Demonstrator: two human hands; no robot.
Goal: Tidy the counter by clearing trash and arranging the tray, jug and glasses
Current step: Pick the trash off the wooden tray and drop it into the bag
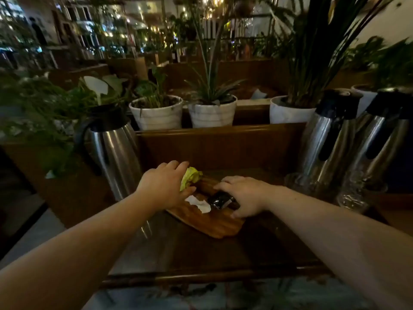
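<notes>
1. The left hand curls around a crumpled yellow-green wrapper, fingers over its top and thumb below it, so the grip is closed on that scrap above the far left end of the wooden tray.
2. The right hand lies palm down on the tray, fingers bent over a dark shiny wrapper, thumb resting on the wood near the tray's near edge; whether it truly pinches the wrapper I cannot tell.
3. A white paper scrap lies on the tray between the two hands, touched by neither.
4. The tray sits tilted on the dark counter.
5. A steel jug stands just left of the left hand.
6. Two tall steel flasks stand at the right, with clear glasses at their feet.
</notes>
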